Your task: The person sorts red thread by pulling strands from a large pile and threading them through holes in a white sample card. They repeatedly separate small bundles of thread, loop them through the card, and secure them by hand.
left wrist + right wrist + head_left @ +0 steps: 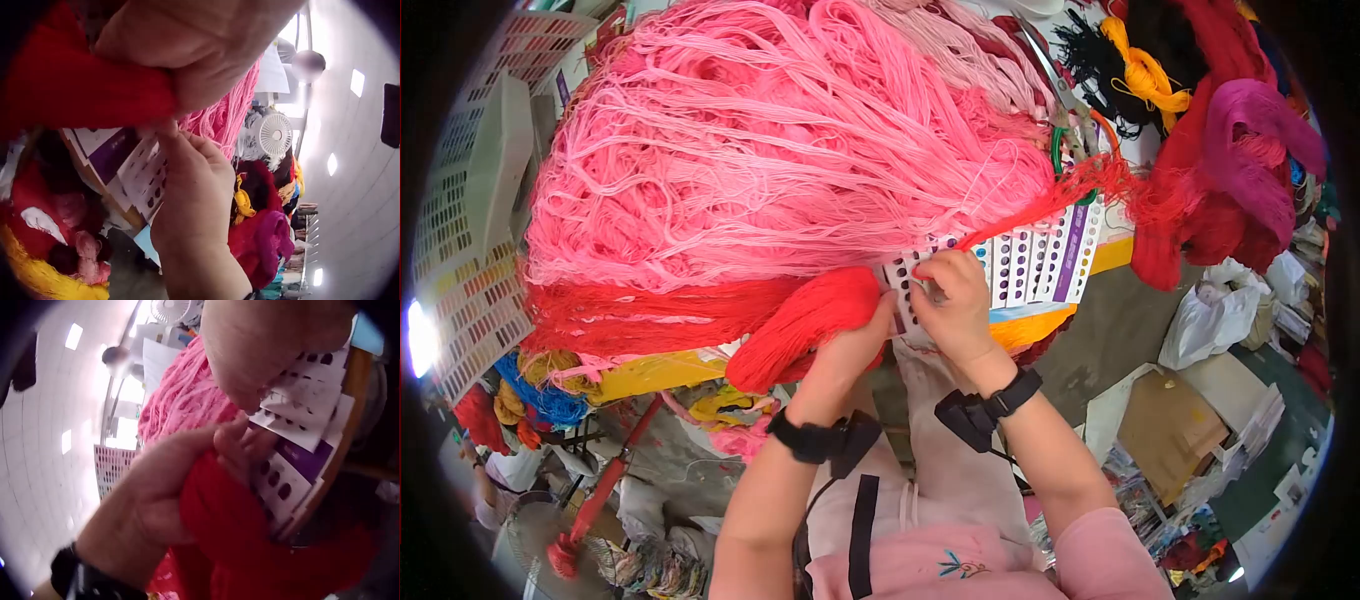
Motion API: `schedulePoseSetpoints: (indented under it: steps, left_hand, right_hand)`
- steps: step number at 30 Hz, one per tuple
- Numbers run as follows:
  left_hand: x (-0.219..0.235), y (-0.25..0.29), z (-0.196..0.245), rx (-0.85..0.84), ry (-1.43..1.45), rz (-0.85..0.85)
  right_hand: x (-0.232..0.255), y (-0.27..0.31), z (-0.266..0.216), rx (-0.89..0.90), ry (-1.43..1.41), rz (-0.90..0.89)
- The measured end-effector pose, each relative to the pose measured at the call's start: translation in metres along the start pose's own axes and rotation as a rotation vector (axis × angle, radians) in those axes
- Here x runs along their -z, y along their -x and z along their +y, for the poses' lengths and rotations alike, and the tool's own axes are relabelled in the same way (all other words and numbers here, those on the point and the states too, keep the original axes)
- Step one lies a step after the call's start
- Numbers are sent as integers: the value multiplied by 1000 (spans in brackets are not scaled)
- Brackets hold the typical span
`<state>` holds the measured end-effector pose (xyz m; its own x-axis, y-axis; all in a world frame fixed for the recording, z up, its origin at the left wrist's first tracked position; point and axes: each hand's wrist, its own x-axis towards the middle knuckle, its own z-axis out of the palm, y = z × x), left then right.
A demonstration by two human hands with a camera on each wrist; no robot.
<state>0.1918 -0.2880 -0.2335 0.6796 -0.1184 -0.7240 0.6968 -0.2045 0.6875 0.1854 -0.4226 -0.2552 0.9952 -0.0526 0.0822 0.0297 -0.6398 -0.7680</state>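
A thick bundle of red thread (805, 325) is gripped by the left hand (855, 335) at the table's front edge. In the right wrist view the left hand (165, 481) has its fingers curled round the red bundle (225, 506). Close beside it, the right hand (955, 305) has thumb and fingertips together over the printed sample cards (1020, 265); the left wrist view shows the right hand (190, 187) near the bundle's end. Whether a strand lies between its fingertips is too small to tell. A red strand (1025, 212) runs from near this hand toward the upper right.
A large heap of pink thread (750, 140) covers much of the table. Scissors (1055, 75) lie behind the cards. Dark red and purple skeins (1250, 150) hang at the right, a white plastic basket (460, 190) stands at the left, and a fan (550, 530) is at lower left.
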Motion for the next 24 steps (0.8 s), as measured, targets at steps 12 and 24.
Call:
schedulePoseSetpoints:
  steps: [12,24]
  left_hand:
    - [5,-6,-5,52,263,-76]
    - [32,0,11,156,291,-53]
  right_hand:
    - [10,3,-9,72,-157,-244]
    - [6,7,-9,5,-130,-185]
